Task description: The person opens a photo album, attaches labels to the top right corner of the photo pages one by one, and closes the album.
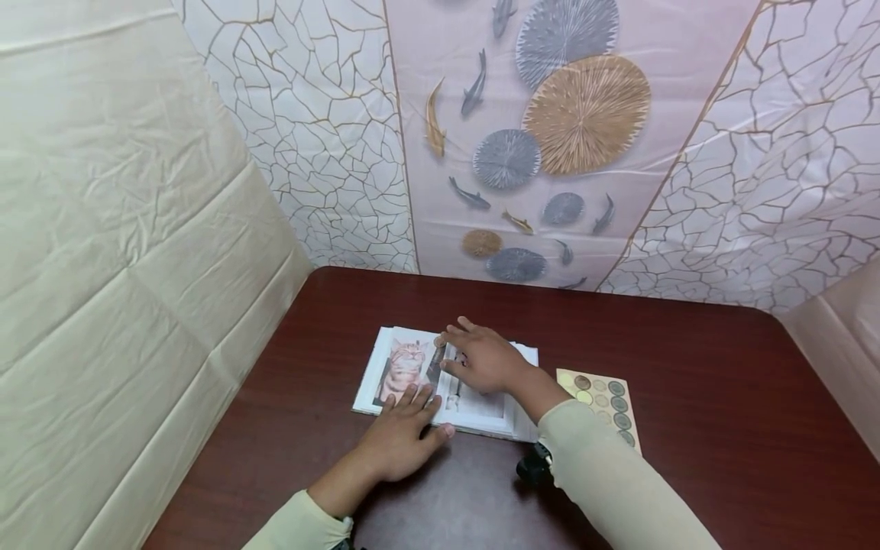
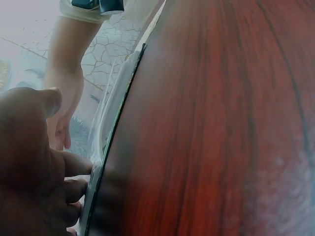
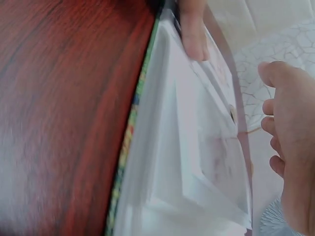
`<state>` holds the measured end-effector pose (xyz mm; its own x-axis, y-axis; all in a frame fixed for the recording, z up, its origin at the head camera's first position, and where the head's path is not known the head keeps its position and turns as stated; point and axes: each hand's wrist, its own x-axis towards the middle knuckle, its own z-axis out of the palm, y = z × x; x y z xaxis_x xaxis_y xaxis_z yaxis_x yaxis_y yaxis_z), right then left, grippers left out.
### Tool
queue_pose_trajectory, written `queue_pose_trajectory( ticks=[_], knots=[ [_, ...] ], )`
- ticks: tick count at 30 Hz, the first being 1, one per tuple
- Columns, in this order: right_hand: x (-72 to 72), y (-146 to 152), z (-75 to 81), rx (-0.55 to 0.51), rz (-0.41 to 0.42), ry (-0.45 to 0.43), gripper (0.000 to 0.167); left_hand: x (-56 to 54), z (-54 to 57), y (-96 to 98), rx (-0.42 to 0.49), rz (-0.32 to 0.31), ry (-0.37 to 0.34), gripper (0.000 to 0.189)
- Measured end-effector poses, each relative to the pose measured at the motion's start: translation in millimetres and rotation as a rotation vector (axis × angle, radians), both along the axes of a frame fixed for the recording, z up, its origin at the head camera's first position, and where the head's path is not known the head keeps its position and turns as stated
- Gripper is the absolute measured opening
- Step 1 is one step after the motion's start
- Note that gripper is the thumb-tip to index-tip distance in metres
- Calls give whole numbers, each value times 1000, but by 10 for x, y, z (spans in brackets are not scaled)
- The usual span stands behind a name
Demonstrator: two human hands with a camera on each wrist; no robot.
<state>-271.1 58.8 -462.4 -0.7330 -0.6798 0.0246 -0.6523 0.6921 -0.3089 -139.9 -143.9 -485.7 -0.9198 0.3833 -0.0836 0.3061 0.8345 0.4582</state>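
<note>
An open book (image 1: 481,421) lies on the table, with a cat picture (image 1: 404,368) on its left page. My left hand (image 1: 402,435) rests flat on the lower edge of that page, fingers spread, thumb beside the edge. Over the middle of the book is my right hand (image 1: 484,359), fingers loosely extended and holding nothing. The right wrist view shows this hand (image 3: 295,118) raised clear of the pages (image 3: 162,147). A small round brown sticker (image 1: 438,341) shows at the upper inner part of the left page, close to the right fingertips. My right hand partly hides the right page.
A pale yellow sheet (image 1: 608,405) with rows of round stickers lies right of the book, partly under the right forearm's line. The dark red wooden table (image 1: 722,412) meets patterned cloth (image 1: 330,153) behind and cream cloth (image 1: 137,305) at the left.
</note>
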Motion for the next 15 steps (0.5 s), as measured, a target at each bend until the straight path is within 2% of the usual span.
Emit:
queue_pose_trajectory(
  ticks=[9, 15],
  knots=[
    [41, 242, 104, -41, -70, 14, 63, -14, 1, -5, 6, 3, -13, 75],
    [124, 423, 162, -85, -98, 39, 60, -12, 26, -13, 15, 3, -21, 73]
  ],
)
